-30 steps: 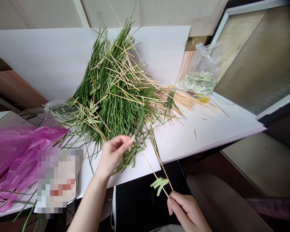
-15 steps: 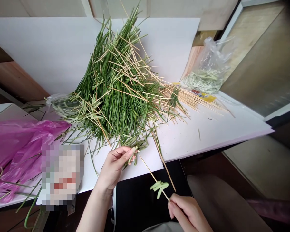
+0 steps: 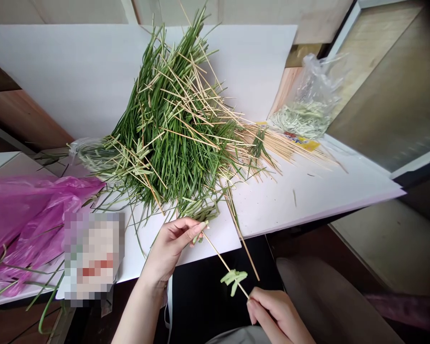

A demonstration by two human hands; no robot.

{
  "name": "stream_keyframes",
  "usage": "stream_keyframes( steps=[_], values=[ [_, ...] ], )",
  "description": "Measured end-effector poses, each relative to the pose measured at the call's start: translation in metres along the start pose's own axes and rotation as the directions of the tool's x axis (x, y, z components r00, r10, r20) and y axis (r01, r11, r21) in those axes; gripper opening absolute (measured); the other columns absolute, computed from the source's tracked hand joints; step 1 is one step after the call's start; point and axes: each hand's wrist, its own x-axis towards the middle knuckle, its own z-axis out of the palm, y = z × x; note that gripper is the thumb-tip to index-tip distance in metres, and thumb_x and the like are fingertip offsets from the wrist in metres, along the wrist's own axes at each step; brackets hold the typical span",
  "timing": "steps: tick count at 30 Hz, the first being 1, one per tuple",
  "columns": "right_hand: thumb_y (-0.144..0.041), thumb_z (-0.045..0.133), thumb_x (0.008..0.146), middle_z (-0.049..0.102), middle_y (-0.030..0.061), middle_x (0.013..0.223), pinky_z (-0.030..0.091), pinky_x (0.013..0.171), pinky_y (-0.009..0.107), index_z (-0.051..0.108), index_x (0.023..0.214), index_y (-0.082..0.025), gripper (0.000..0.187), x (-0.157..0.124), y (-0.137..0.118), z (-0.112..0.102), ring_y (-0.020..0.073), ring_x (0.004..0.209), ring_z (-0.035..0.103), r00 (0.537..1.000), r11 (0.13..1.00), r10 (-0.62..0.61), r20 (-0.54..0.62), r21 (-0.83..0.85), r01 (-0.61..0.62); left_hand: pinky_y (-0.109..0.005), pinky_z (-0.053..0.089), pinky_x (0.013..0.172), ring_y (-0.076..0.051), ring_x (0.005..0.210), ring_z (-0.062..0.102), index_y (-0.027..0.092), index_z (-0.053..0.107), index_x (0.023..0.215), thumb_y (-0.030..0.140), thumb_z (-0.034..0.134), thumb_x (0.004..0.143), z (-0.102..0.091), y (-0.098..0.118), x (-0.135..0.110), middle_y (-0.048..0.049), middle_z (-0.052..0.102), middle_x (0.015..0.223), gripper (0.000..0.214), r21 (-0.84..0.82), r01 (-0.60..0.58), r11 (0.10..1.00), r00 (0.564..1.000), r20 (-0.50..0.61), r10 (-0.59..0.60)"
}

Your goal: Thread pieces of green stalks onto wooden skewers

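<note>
Pinched in my right hand (image 3: 274, 313) is the lower end of a thin wooden skewer (image 3: 218, 255), which slants up to the left. Several short pale-green stem pieces (image 3: 233, 279) are threaded on it, a little above my fingers. My left hand (image 3: 177, 243) is closed on a green stem piece, mostly hidden by the thumb and fingers; the skewer's tip meets it at the fingertips. Just behind my left hand lie cut green stems (image 3: 200, 209) at the front of a large heap of long green leafy stalks (image 3: 179, 148).
Loose skewers (image 3: 272, 143) lie across and right of the heap on the white table (image 3: 329, 196). A clear bag of pale strips (image 3: 304, 114) stands at the back right. At the left are a pink plastic bag (image 3: 39, 215) and a blurred-out package (image 3: 93, 260).
The skewer's tip has come up against the stem piece in my left hand, where a small gap showed before. My right hand has shifted slightly left.
</note>
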Motion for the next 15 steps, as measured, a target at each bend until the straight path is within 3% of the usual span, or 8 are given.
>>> stream_keyframes(
  steps=[15],
  values=[
    [-0.035,0.032,0.108,0.041,-0.0041,0.064,0.030,0.057,0.027,0.034,0.072,-0.024,0.038,-0.0038,0.0036,0.0017,0.0151,0.058,0.042,0.999,0.998,0.033,0.005,0.044,-0.033,-0.022,0.043,0.057,-0.011,0.062,0.051,0.015,0.079,0.072,0.045,0.089,0.077,-0.0014,-0.0030,-0.0003,-0.0032,0.067,0.068,0.032,-0.006,0.049,0.999,0.997,0.057,-0.048]
  ],
)
